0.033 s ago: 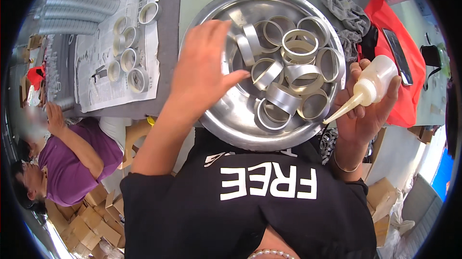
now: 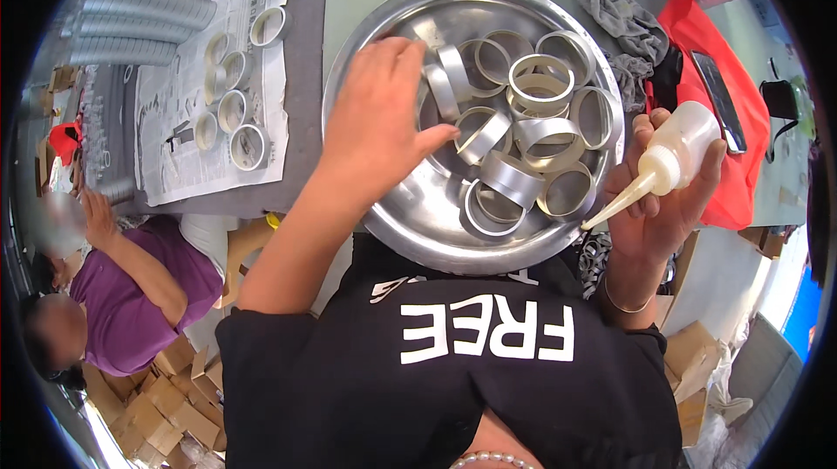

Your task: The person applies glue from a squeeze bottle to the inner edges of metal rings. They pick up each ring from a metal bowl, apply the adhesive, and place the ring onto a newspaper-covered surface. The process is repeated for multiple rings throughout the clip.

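A round metal tray [image 2: 397,216] holds several silver metal rings [image 2: 514,177], some stacked or leaning on each other. Over the tray's left side is my left hand [image 2: 375,112], its thumb spread away from the fingers. Its fingertips are at the edge of the leftmost ring [image 2: 442,92]; whether they touch it I cannot tell. At the tray's right rim, my right hand [image 2: 649,207] is wrapped round a translucent squeeze bottle [image 2: 684,142]. The bottle is tilted, its long yellowish nozzle pointing down and left by the rim.
On the left, more rings [image 2: 249,147] stand on a newspaper [image 2: 174,164] beside tall stacks of rings [image 2: 131,16]. A grey rag [image 2: 615,7], a red bag [image 2: 715,29] and a phone [image 2: 720,101] lie at the right. A co-worker in purple [image 2: 148,295] sits at the left.
My left hand has shifted slightly right, closer to the leftmost ring. The right hand and the bottle are almost where they were.
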Demonstrator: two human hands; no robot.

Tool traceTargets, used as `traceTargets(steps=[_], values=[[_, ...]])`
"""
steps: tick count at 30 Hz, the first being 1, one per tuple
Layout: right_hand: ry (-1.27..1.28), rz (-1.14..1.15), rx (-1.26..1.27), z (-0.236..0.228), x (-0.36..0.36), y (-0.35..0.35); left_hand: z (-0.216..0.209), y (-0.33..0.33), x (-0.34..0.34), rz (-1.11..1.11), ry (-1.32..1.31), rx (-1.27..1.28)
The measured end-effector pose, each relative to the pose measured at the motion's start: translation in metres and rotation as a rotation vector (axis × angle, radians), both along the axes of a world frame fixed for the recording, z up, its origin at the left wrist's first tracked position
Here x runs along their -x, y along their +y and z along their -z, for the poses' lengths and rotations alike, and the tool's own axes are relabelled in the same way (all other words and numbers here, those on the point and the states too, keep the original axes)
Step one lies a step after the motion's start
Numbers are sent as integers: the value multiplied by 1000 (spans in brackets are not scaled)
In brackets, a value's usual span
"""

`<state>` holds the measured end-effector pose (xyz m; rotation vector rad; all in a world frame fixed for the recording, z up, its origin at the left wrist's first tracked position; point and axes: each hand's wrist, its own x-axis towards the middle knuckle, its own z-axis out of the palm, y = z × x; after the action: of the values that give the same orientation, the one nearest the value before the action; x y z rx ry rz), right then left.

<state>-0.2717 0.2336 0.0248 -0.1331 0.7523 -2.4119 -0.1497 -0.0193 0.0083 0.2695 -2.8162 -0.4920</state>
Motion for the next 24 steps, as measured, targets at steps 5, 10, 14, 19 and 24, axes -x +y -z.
traceTargets(steps=[5, 10, 14, 19, 24], values=[[105, 25, -99, -10, -10, 4, -6, 4, 2, -53, -97, -302], [567, 407, -276, 1, -23, 6, -10, 14, -40, 3, 25, -1583], [1191, 182, -25, 0, -29, 5, -18, 45, -64, -105, -208, -2025], [1460, 147, -62, -10, -46, -18, -13, 52, -74, -66, -327, -2303], [1466, 427, -52, -3, -56, -35, -30, 54, -64, 6, -515, -2211]])
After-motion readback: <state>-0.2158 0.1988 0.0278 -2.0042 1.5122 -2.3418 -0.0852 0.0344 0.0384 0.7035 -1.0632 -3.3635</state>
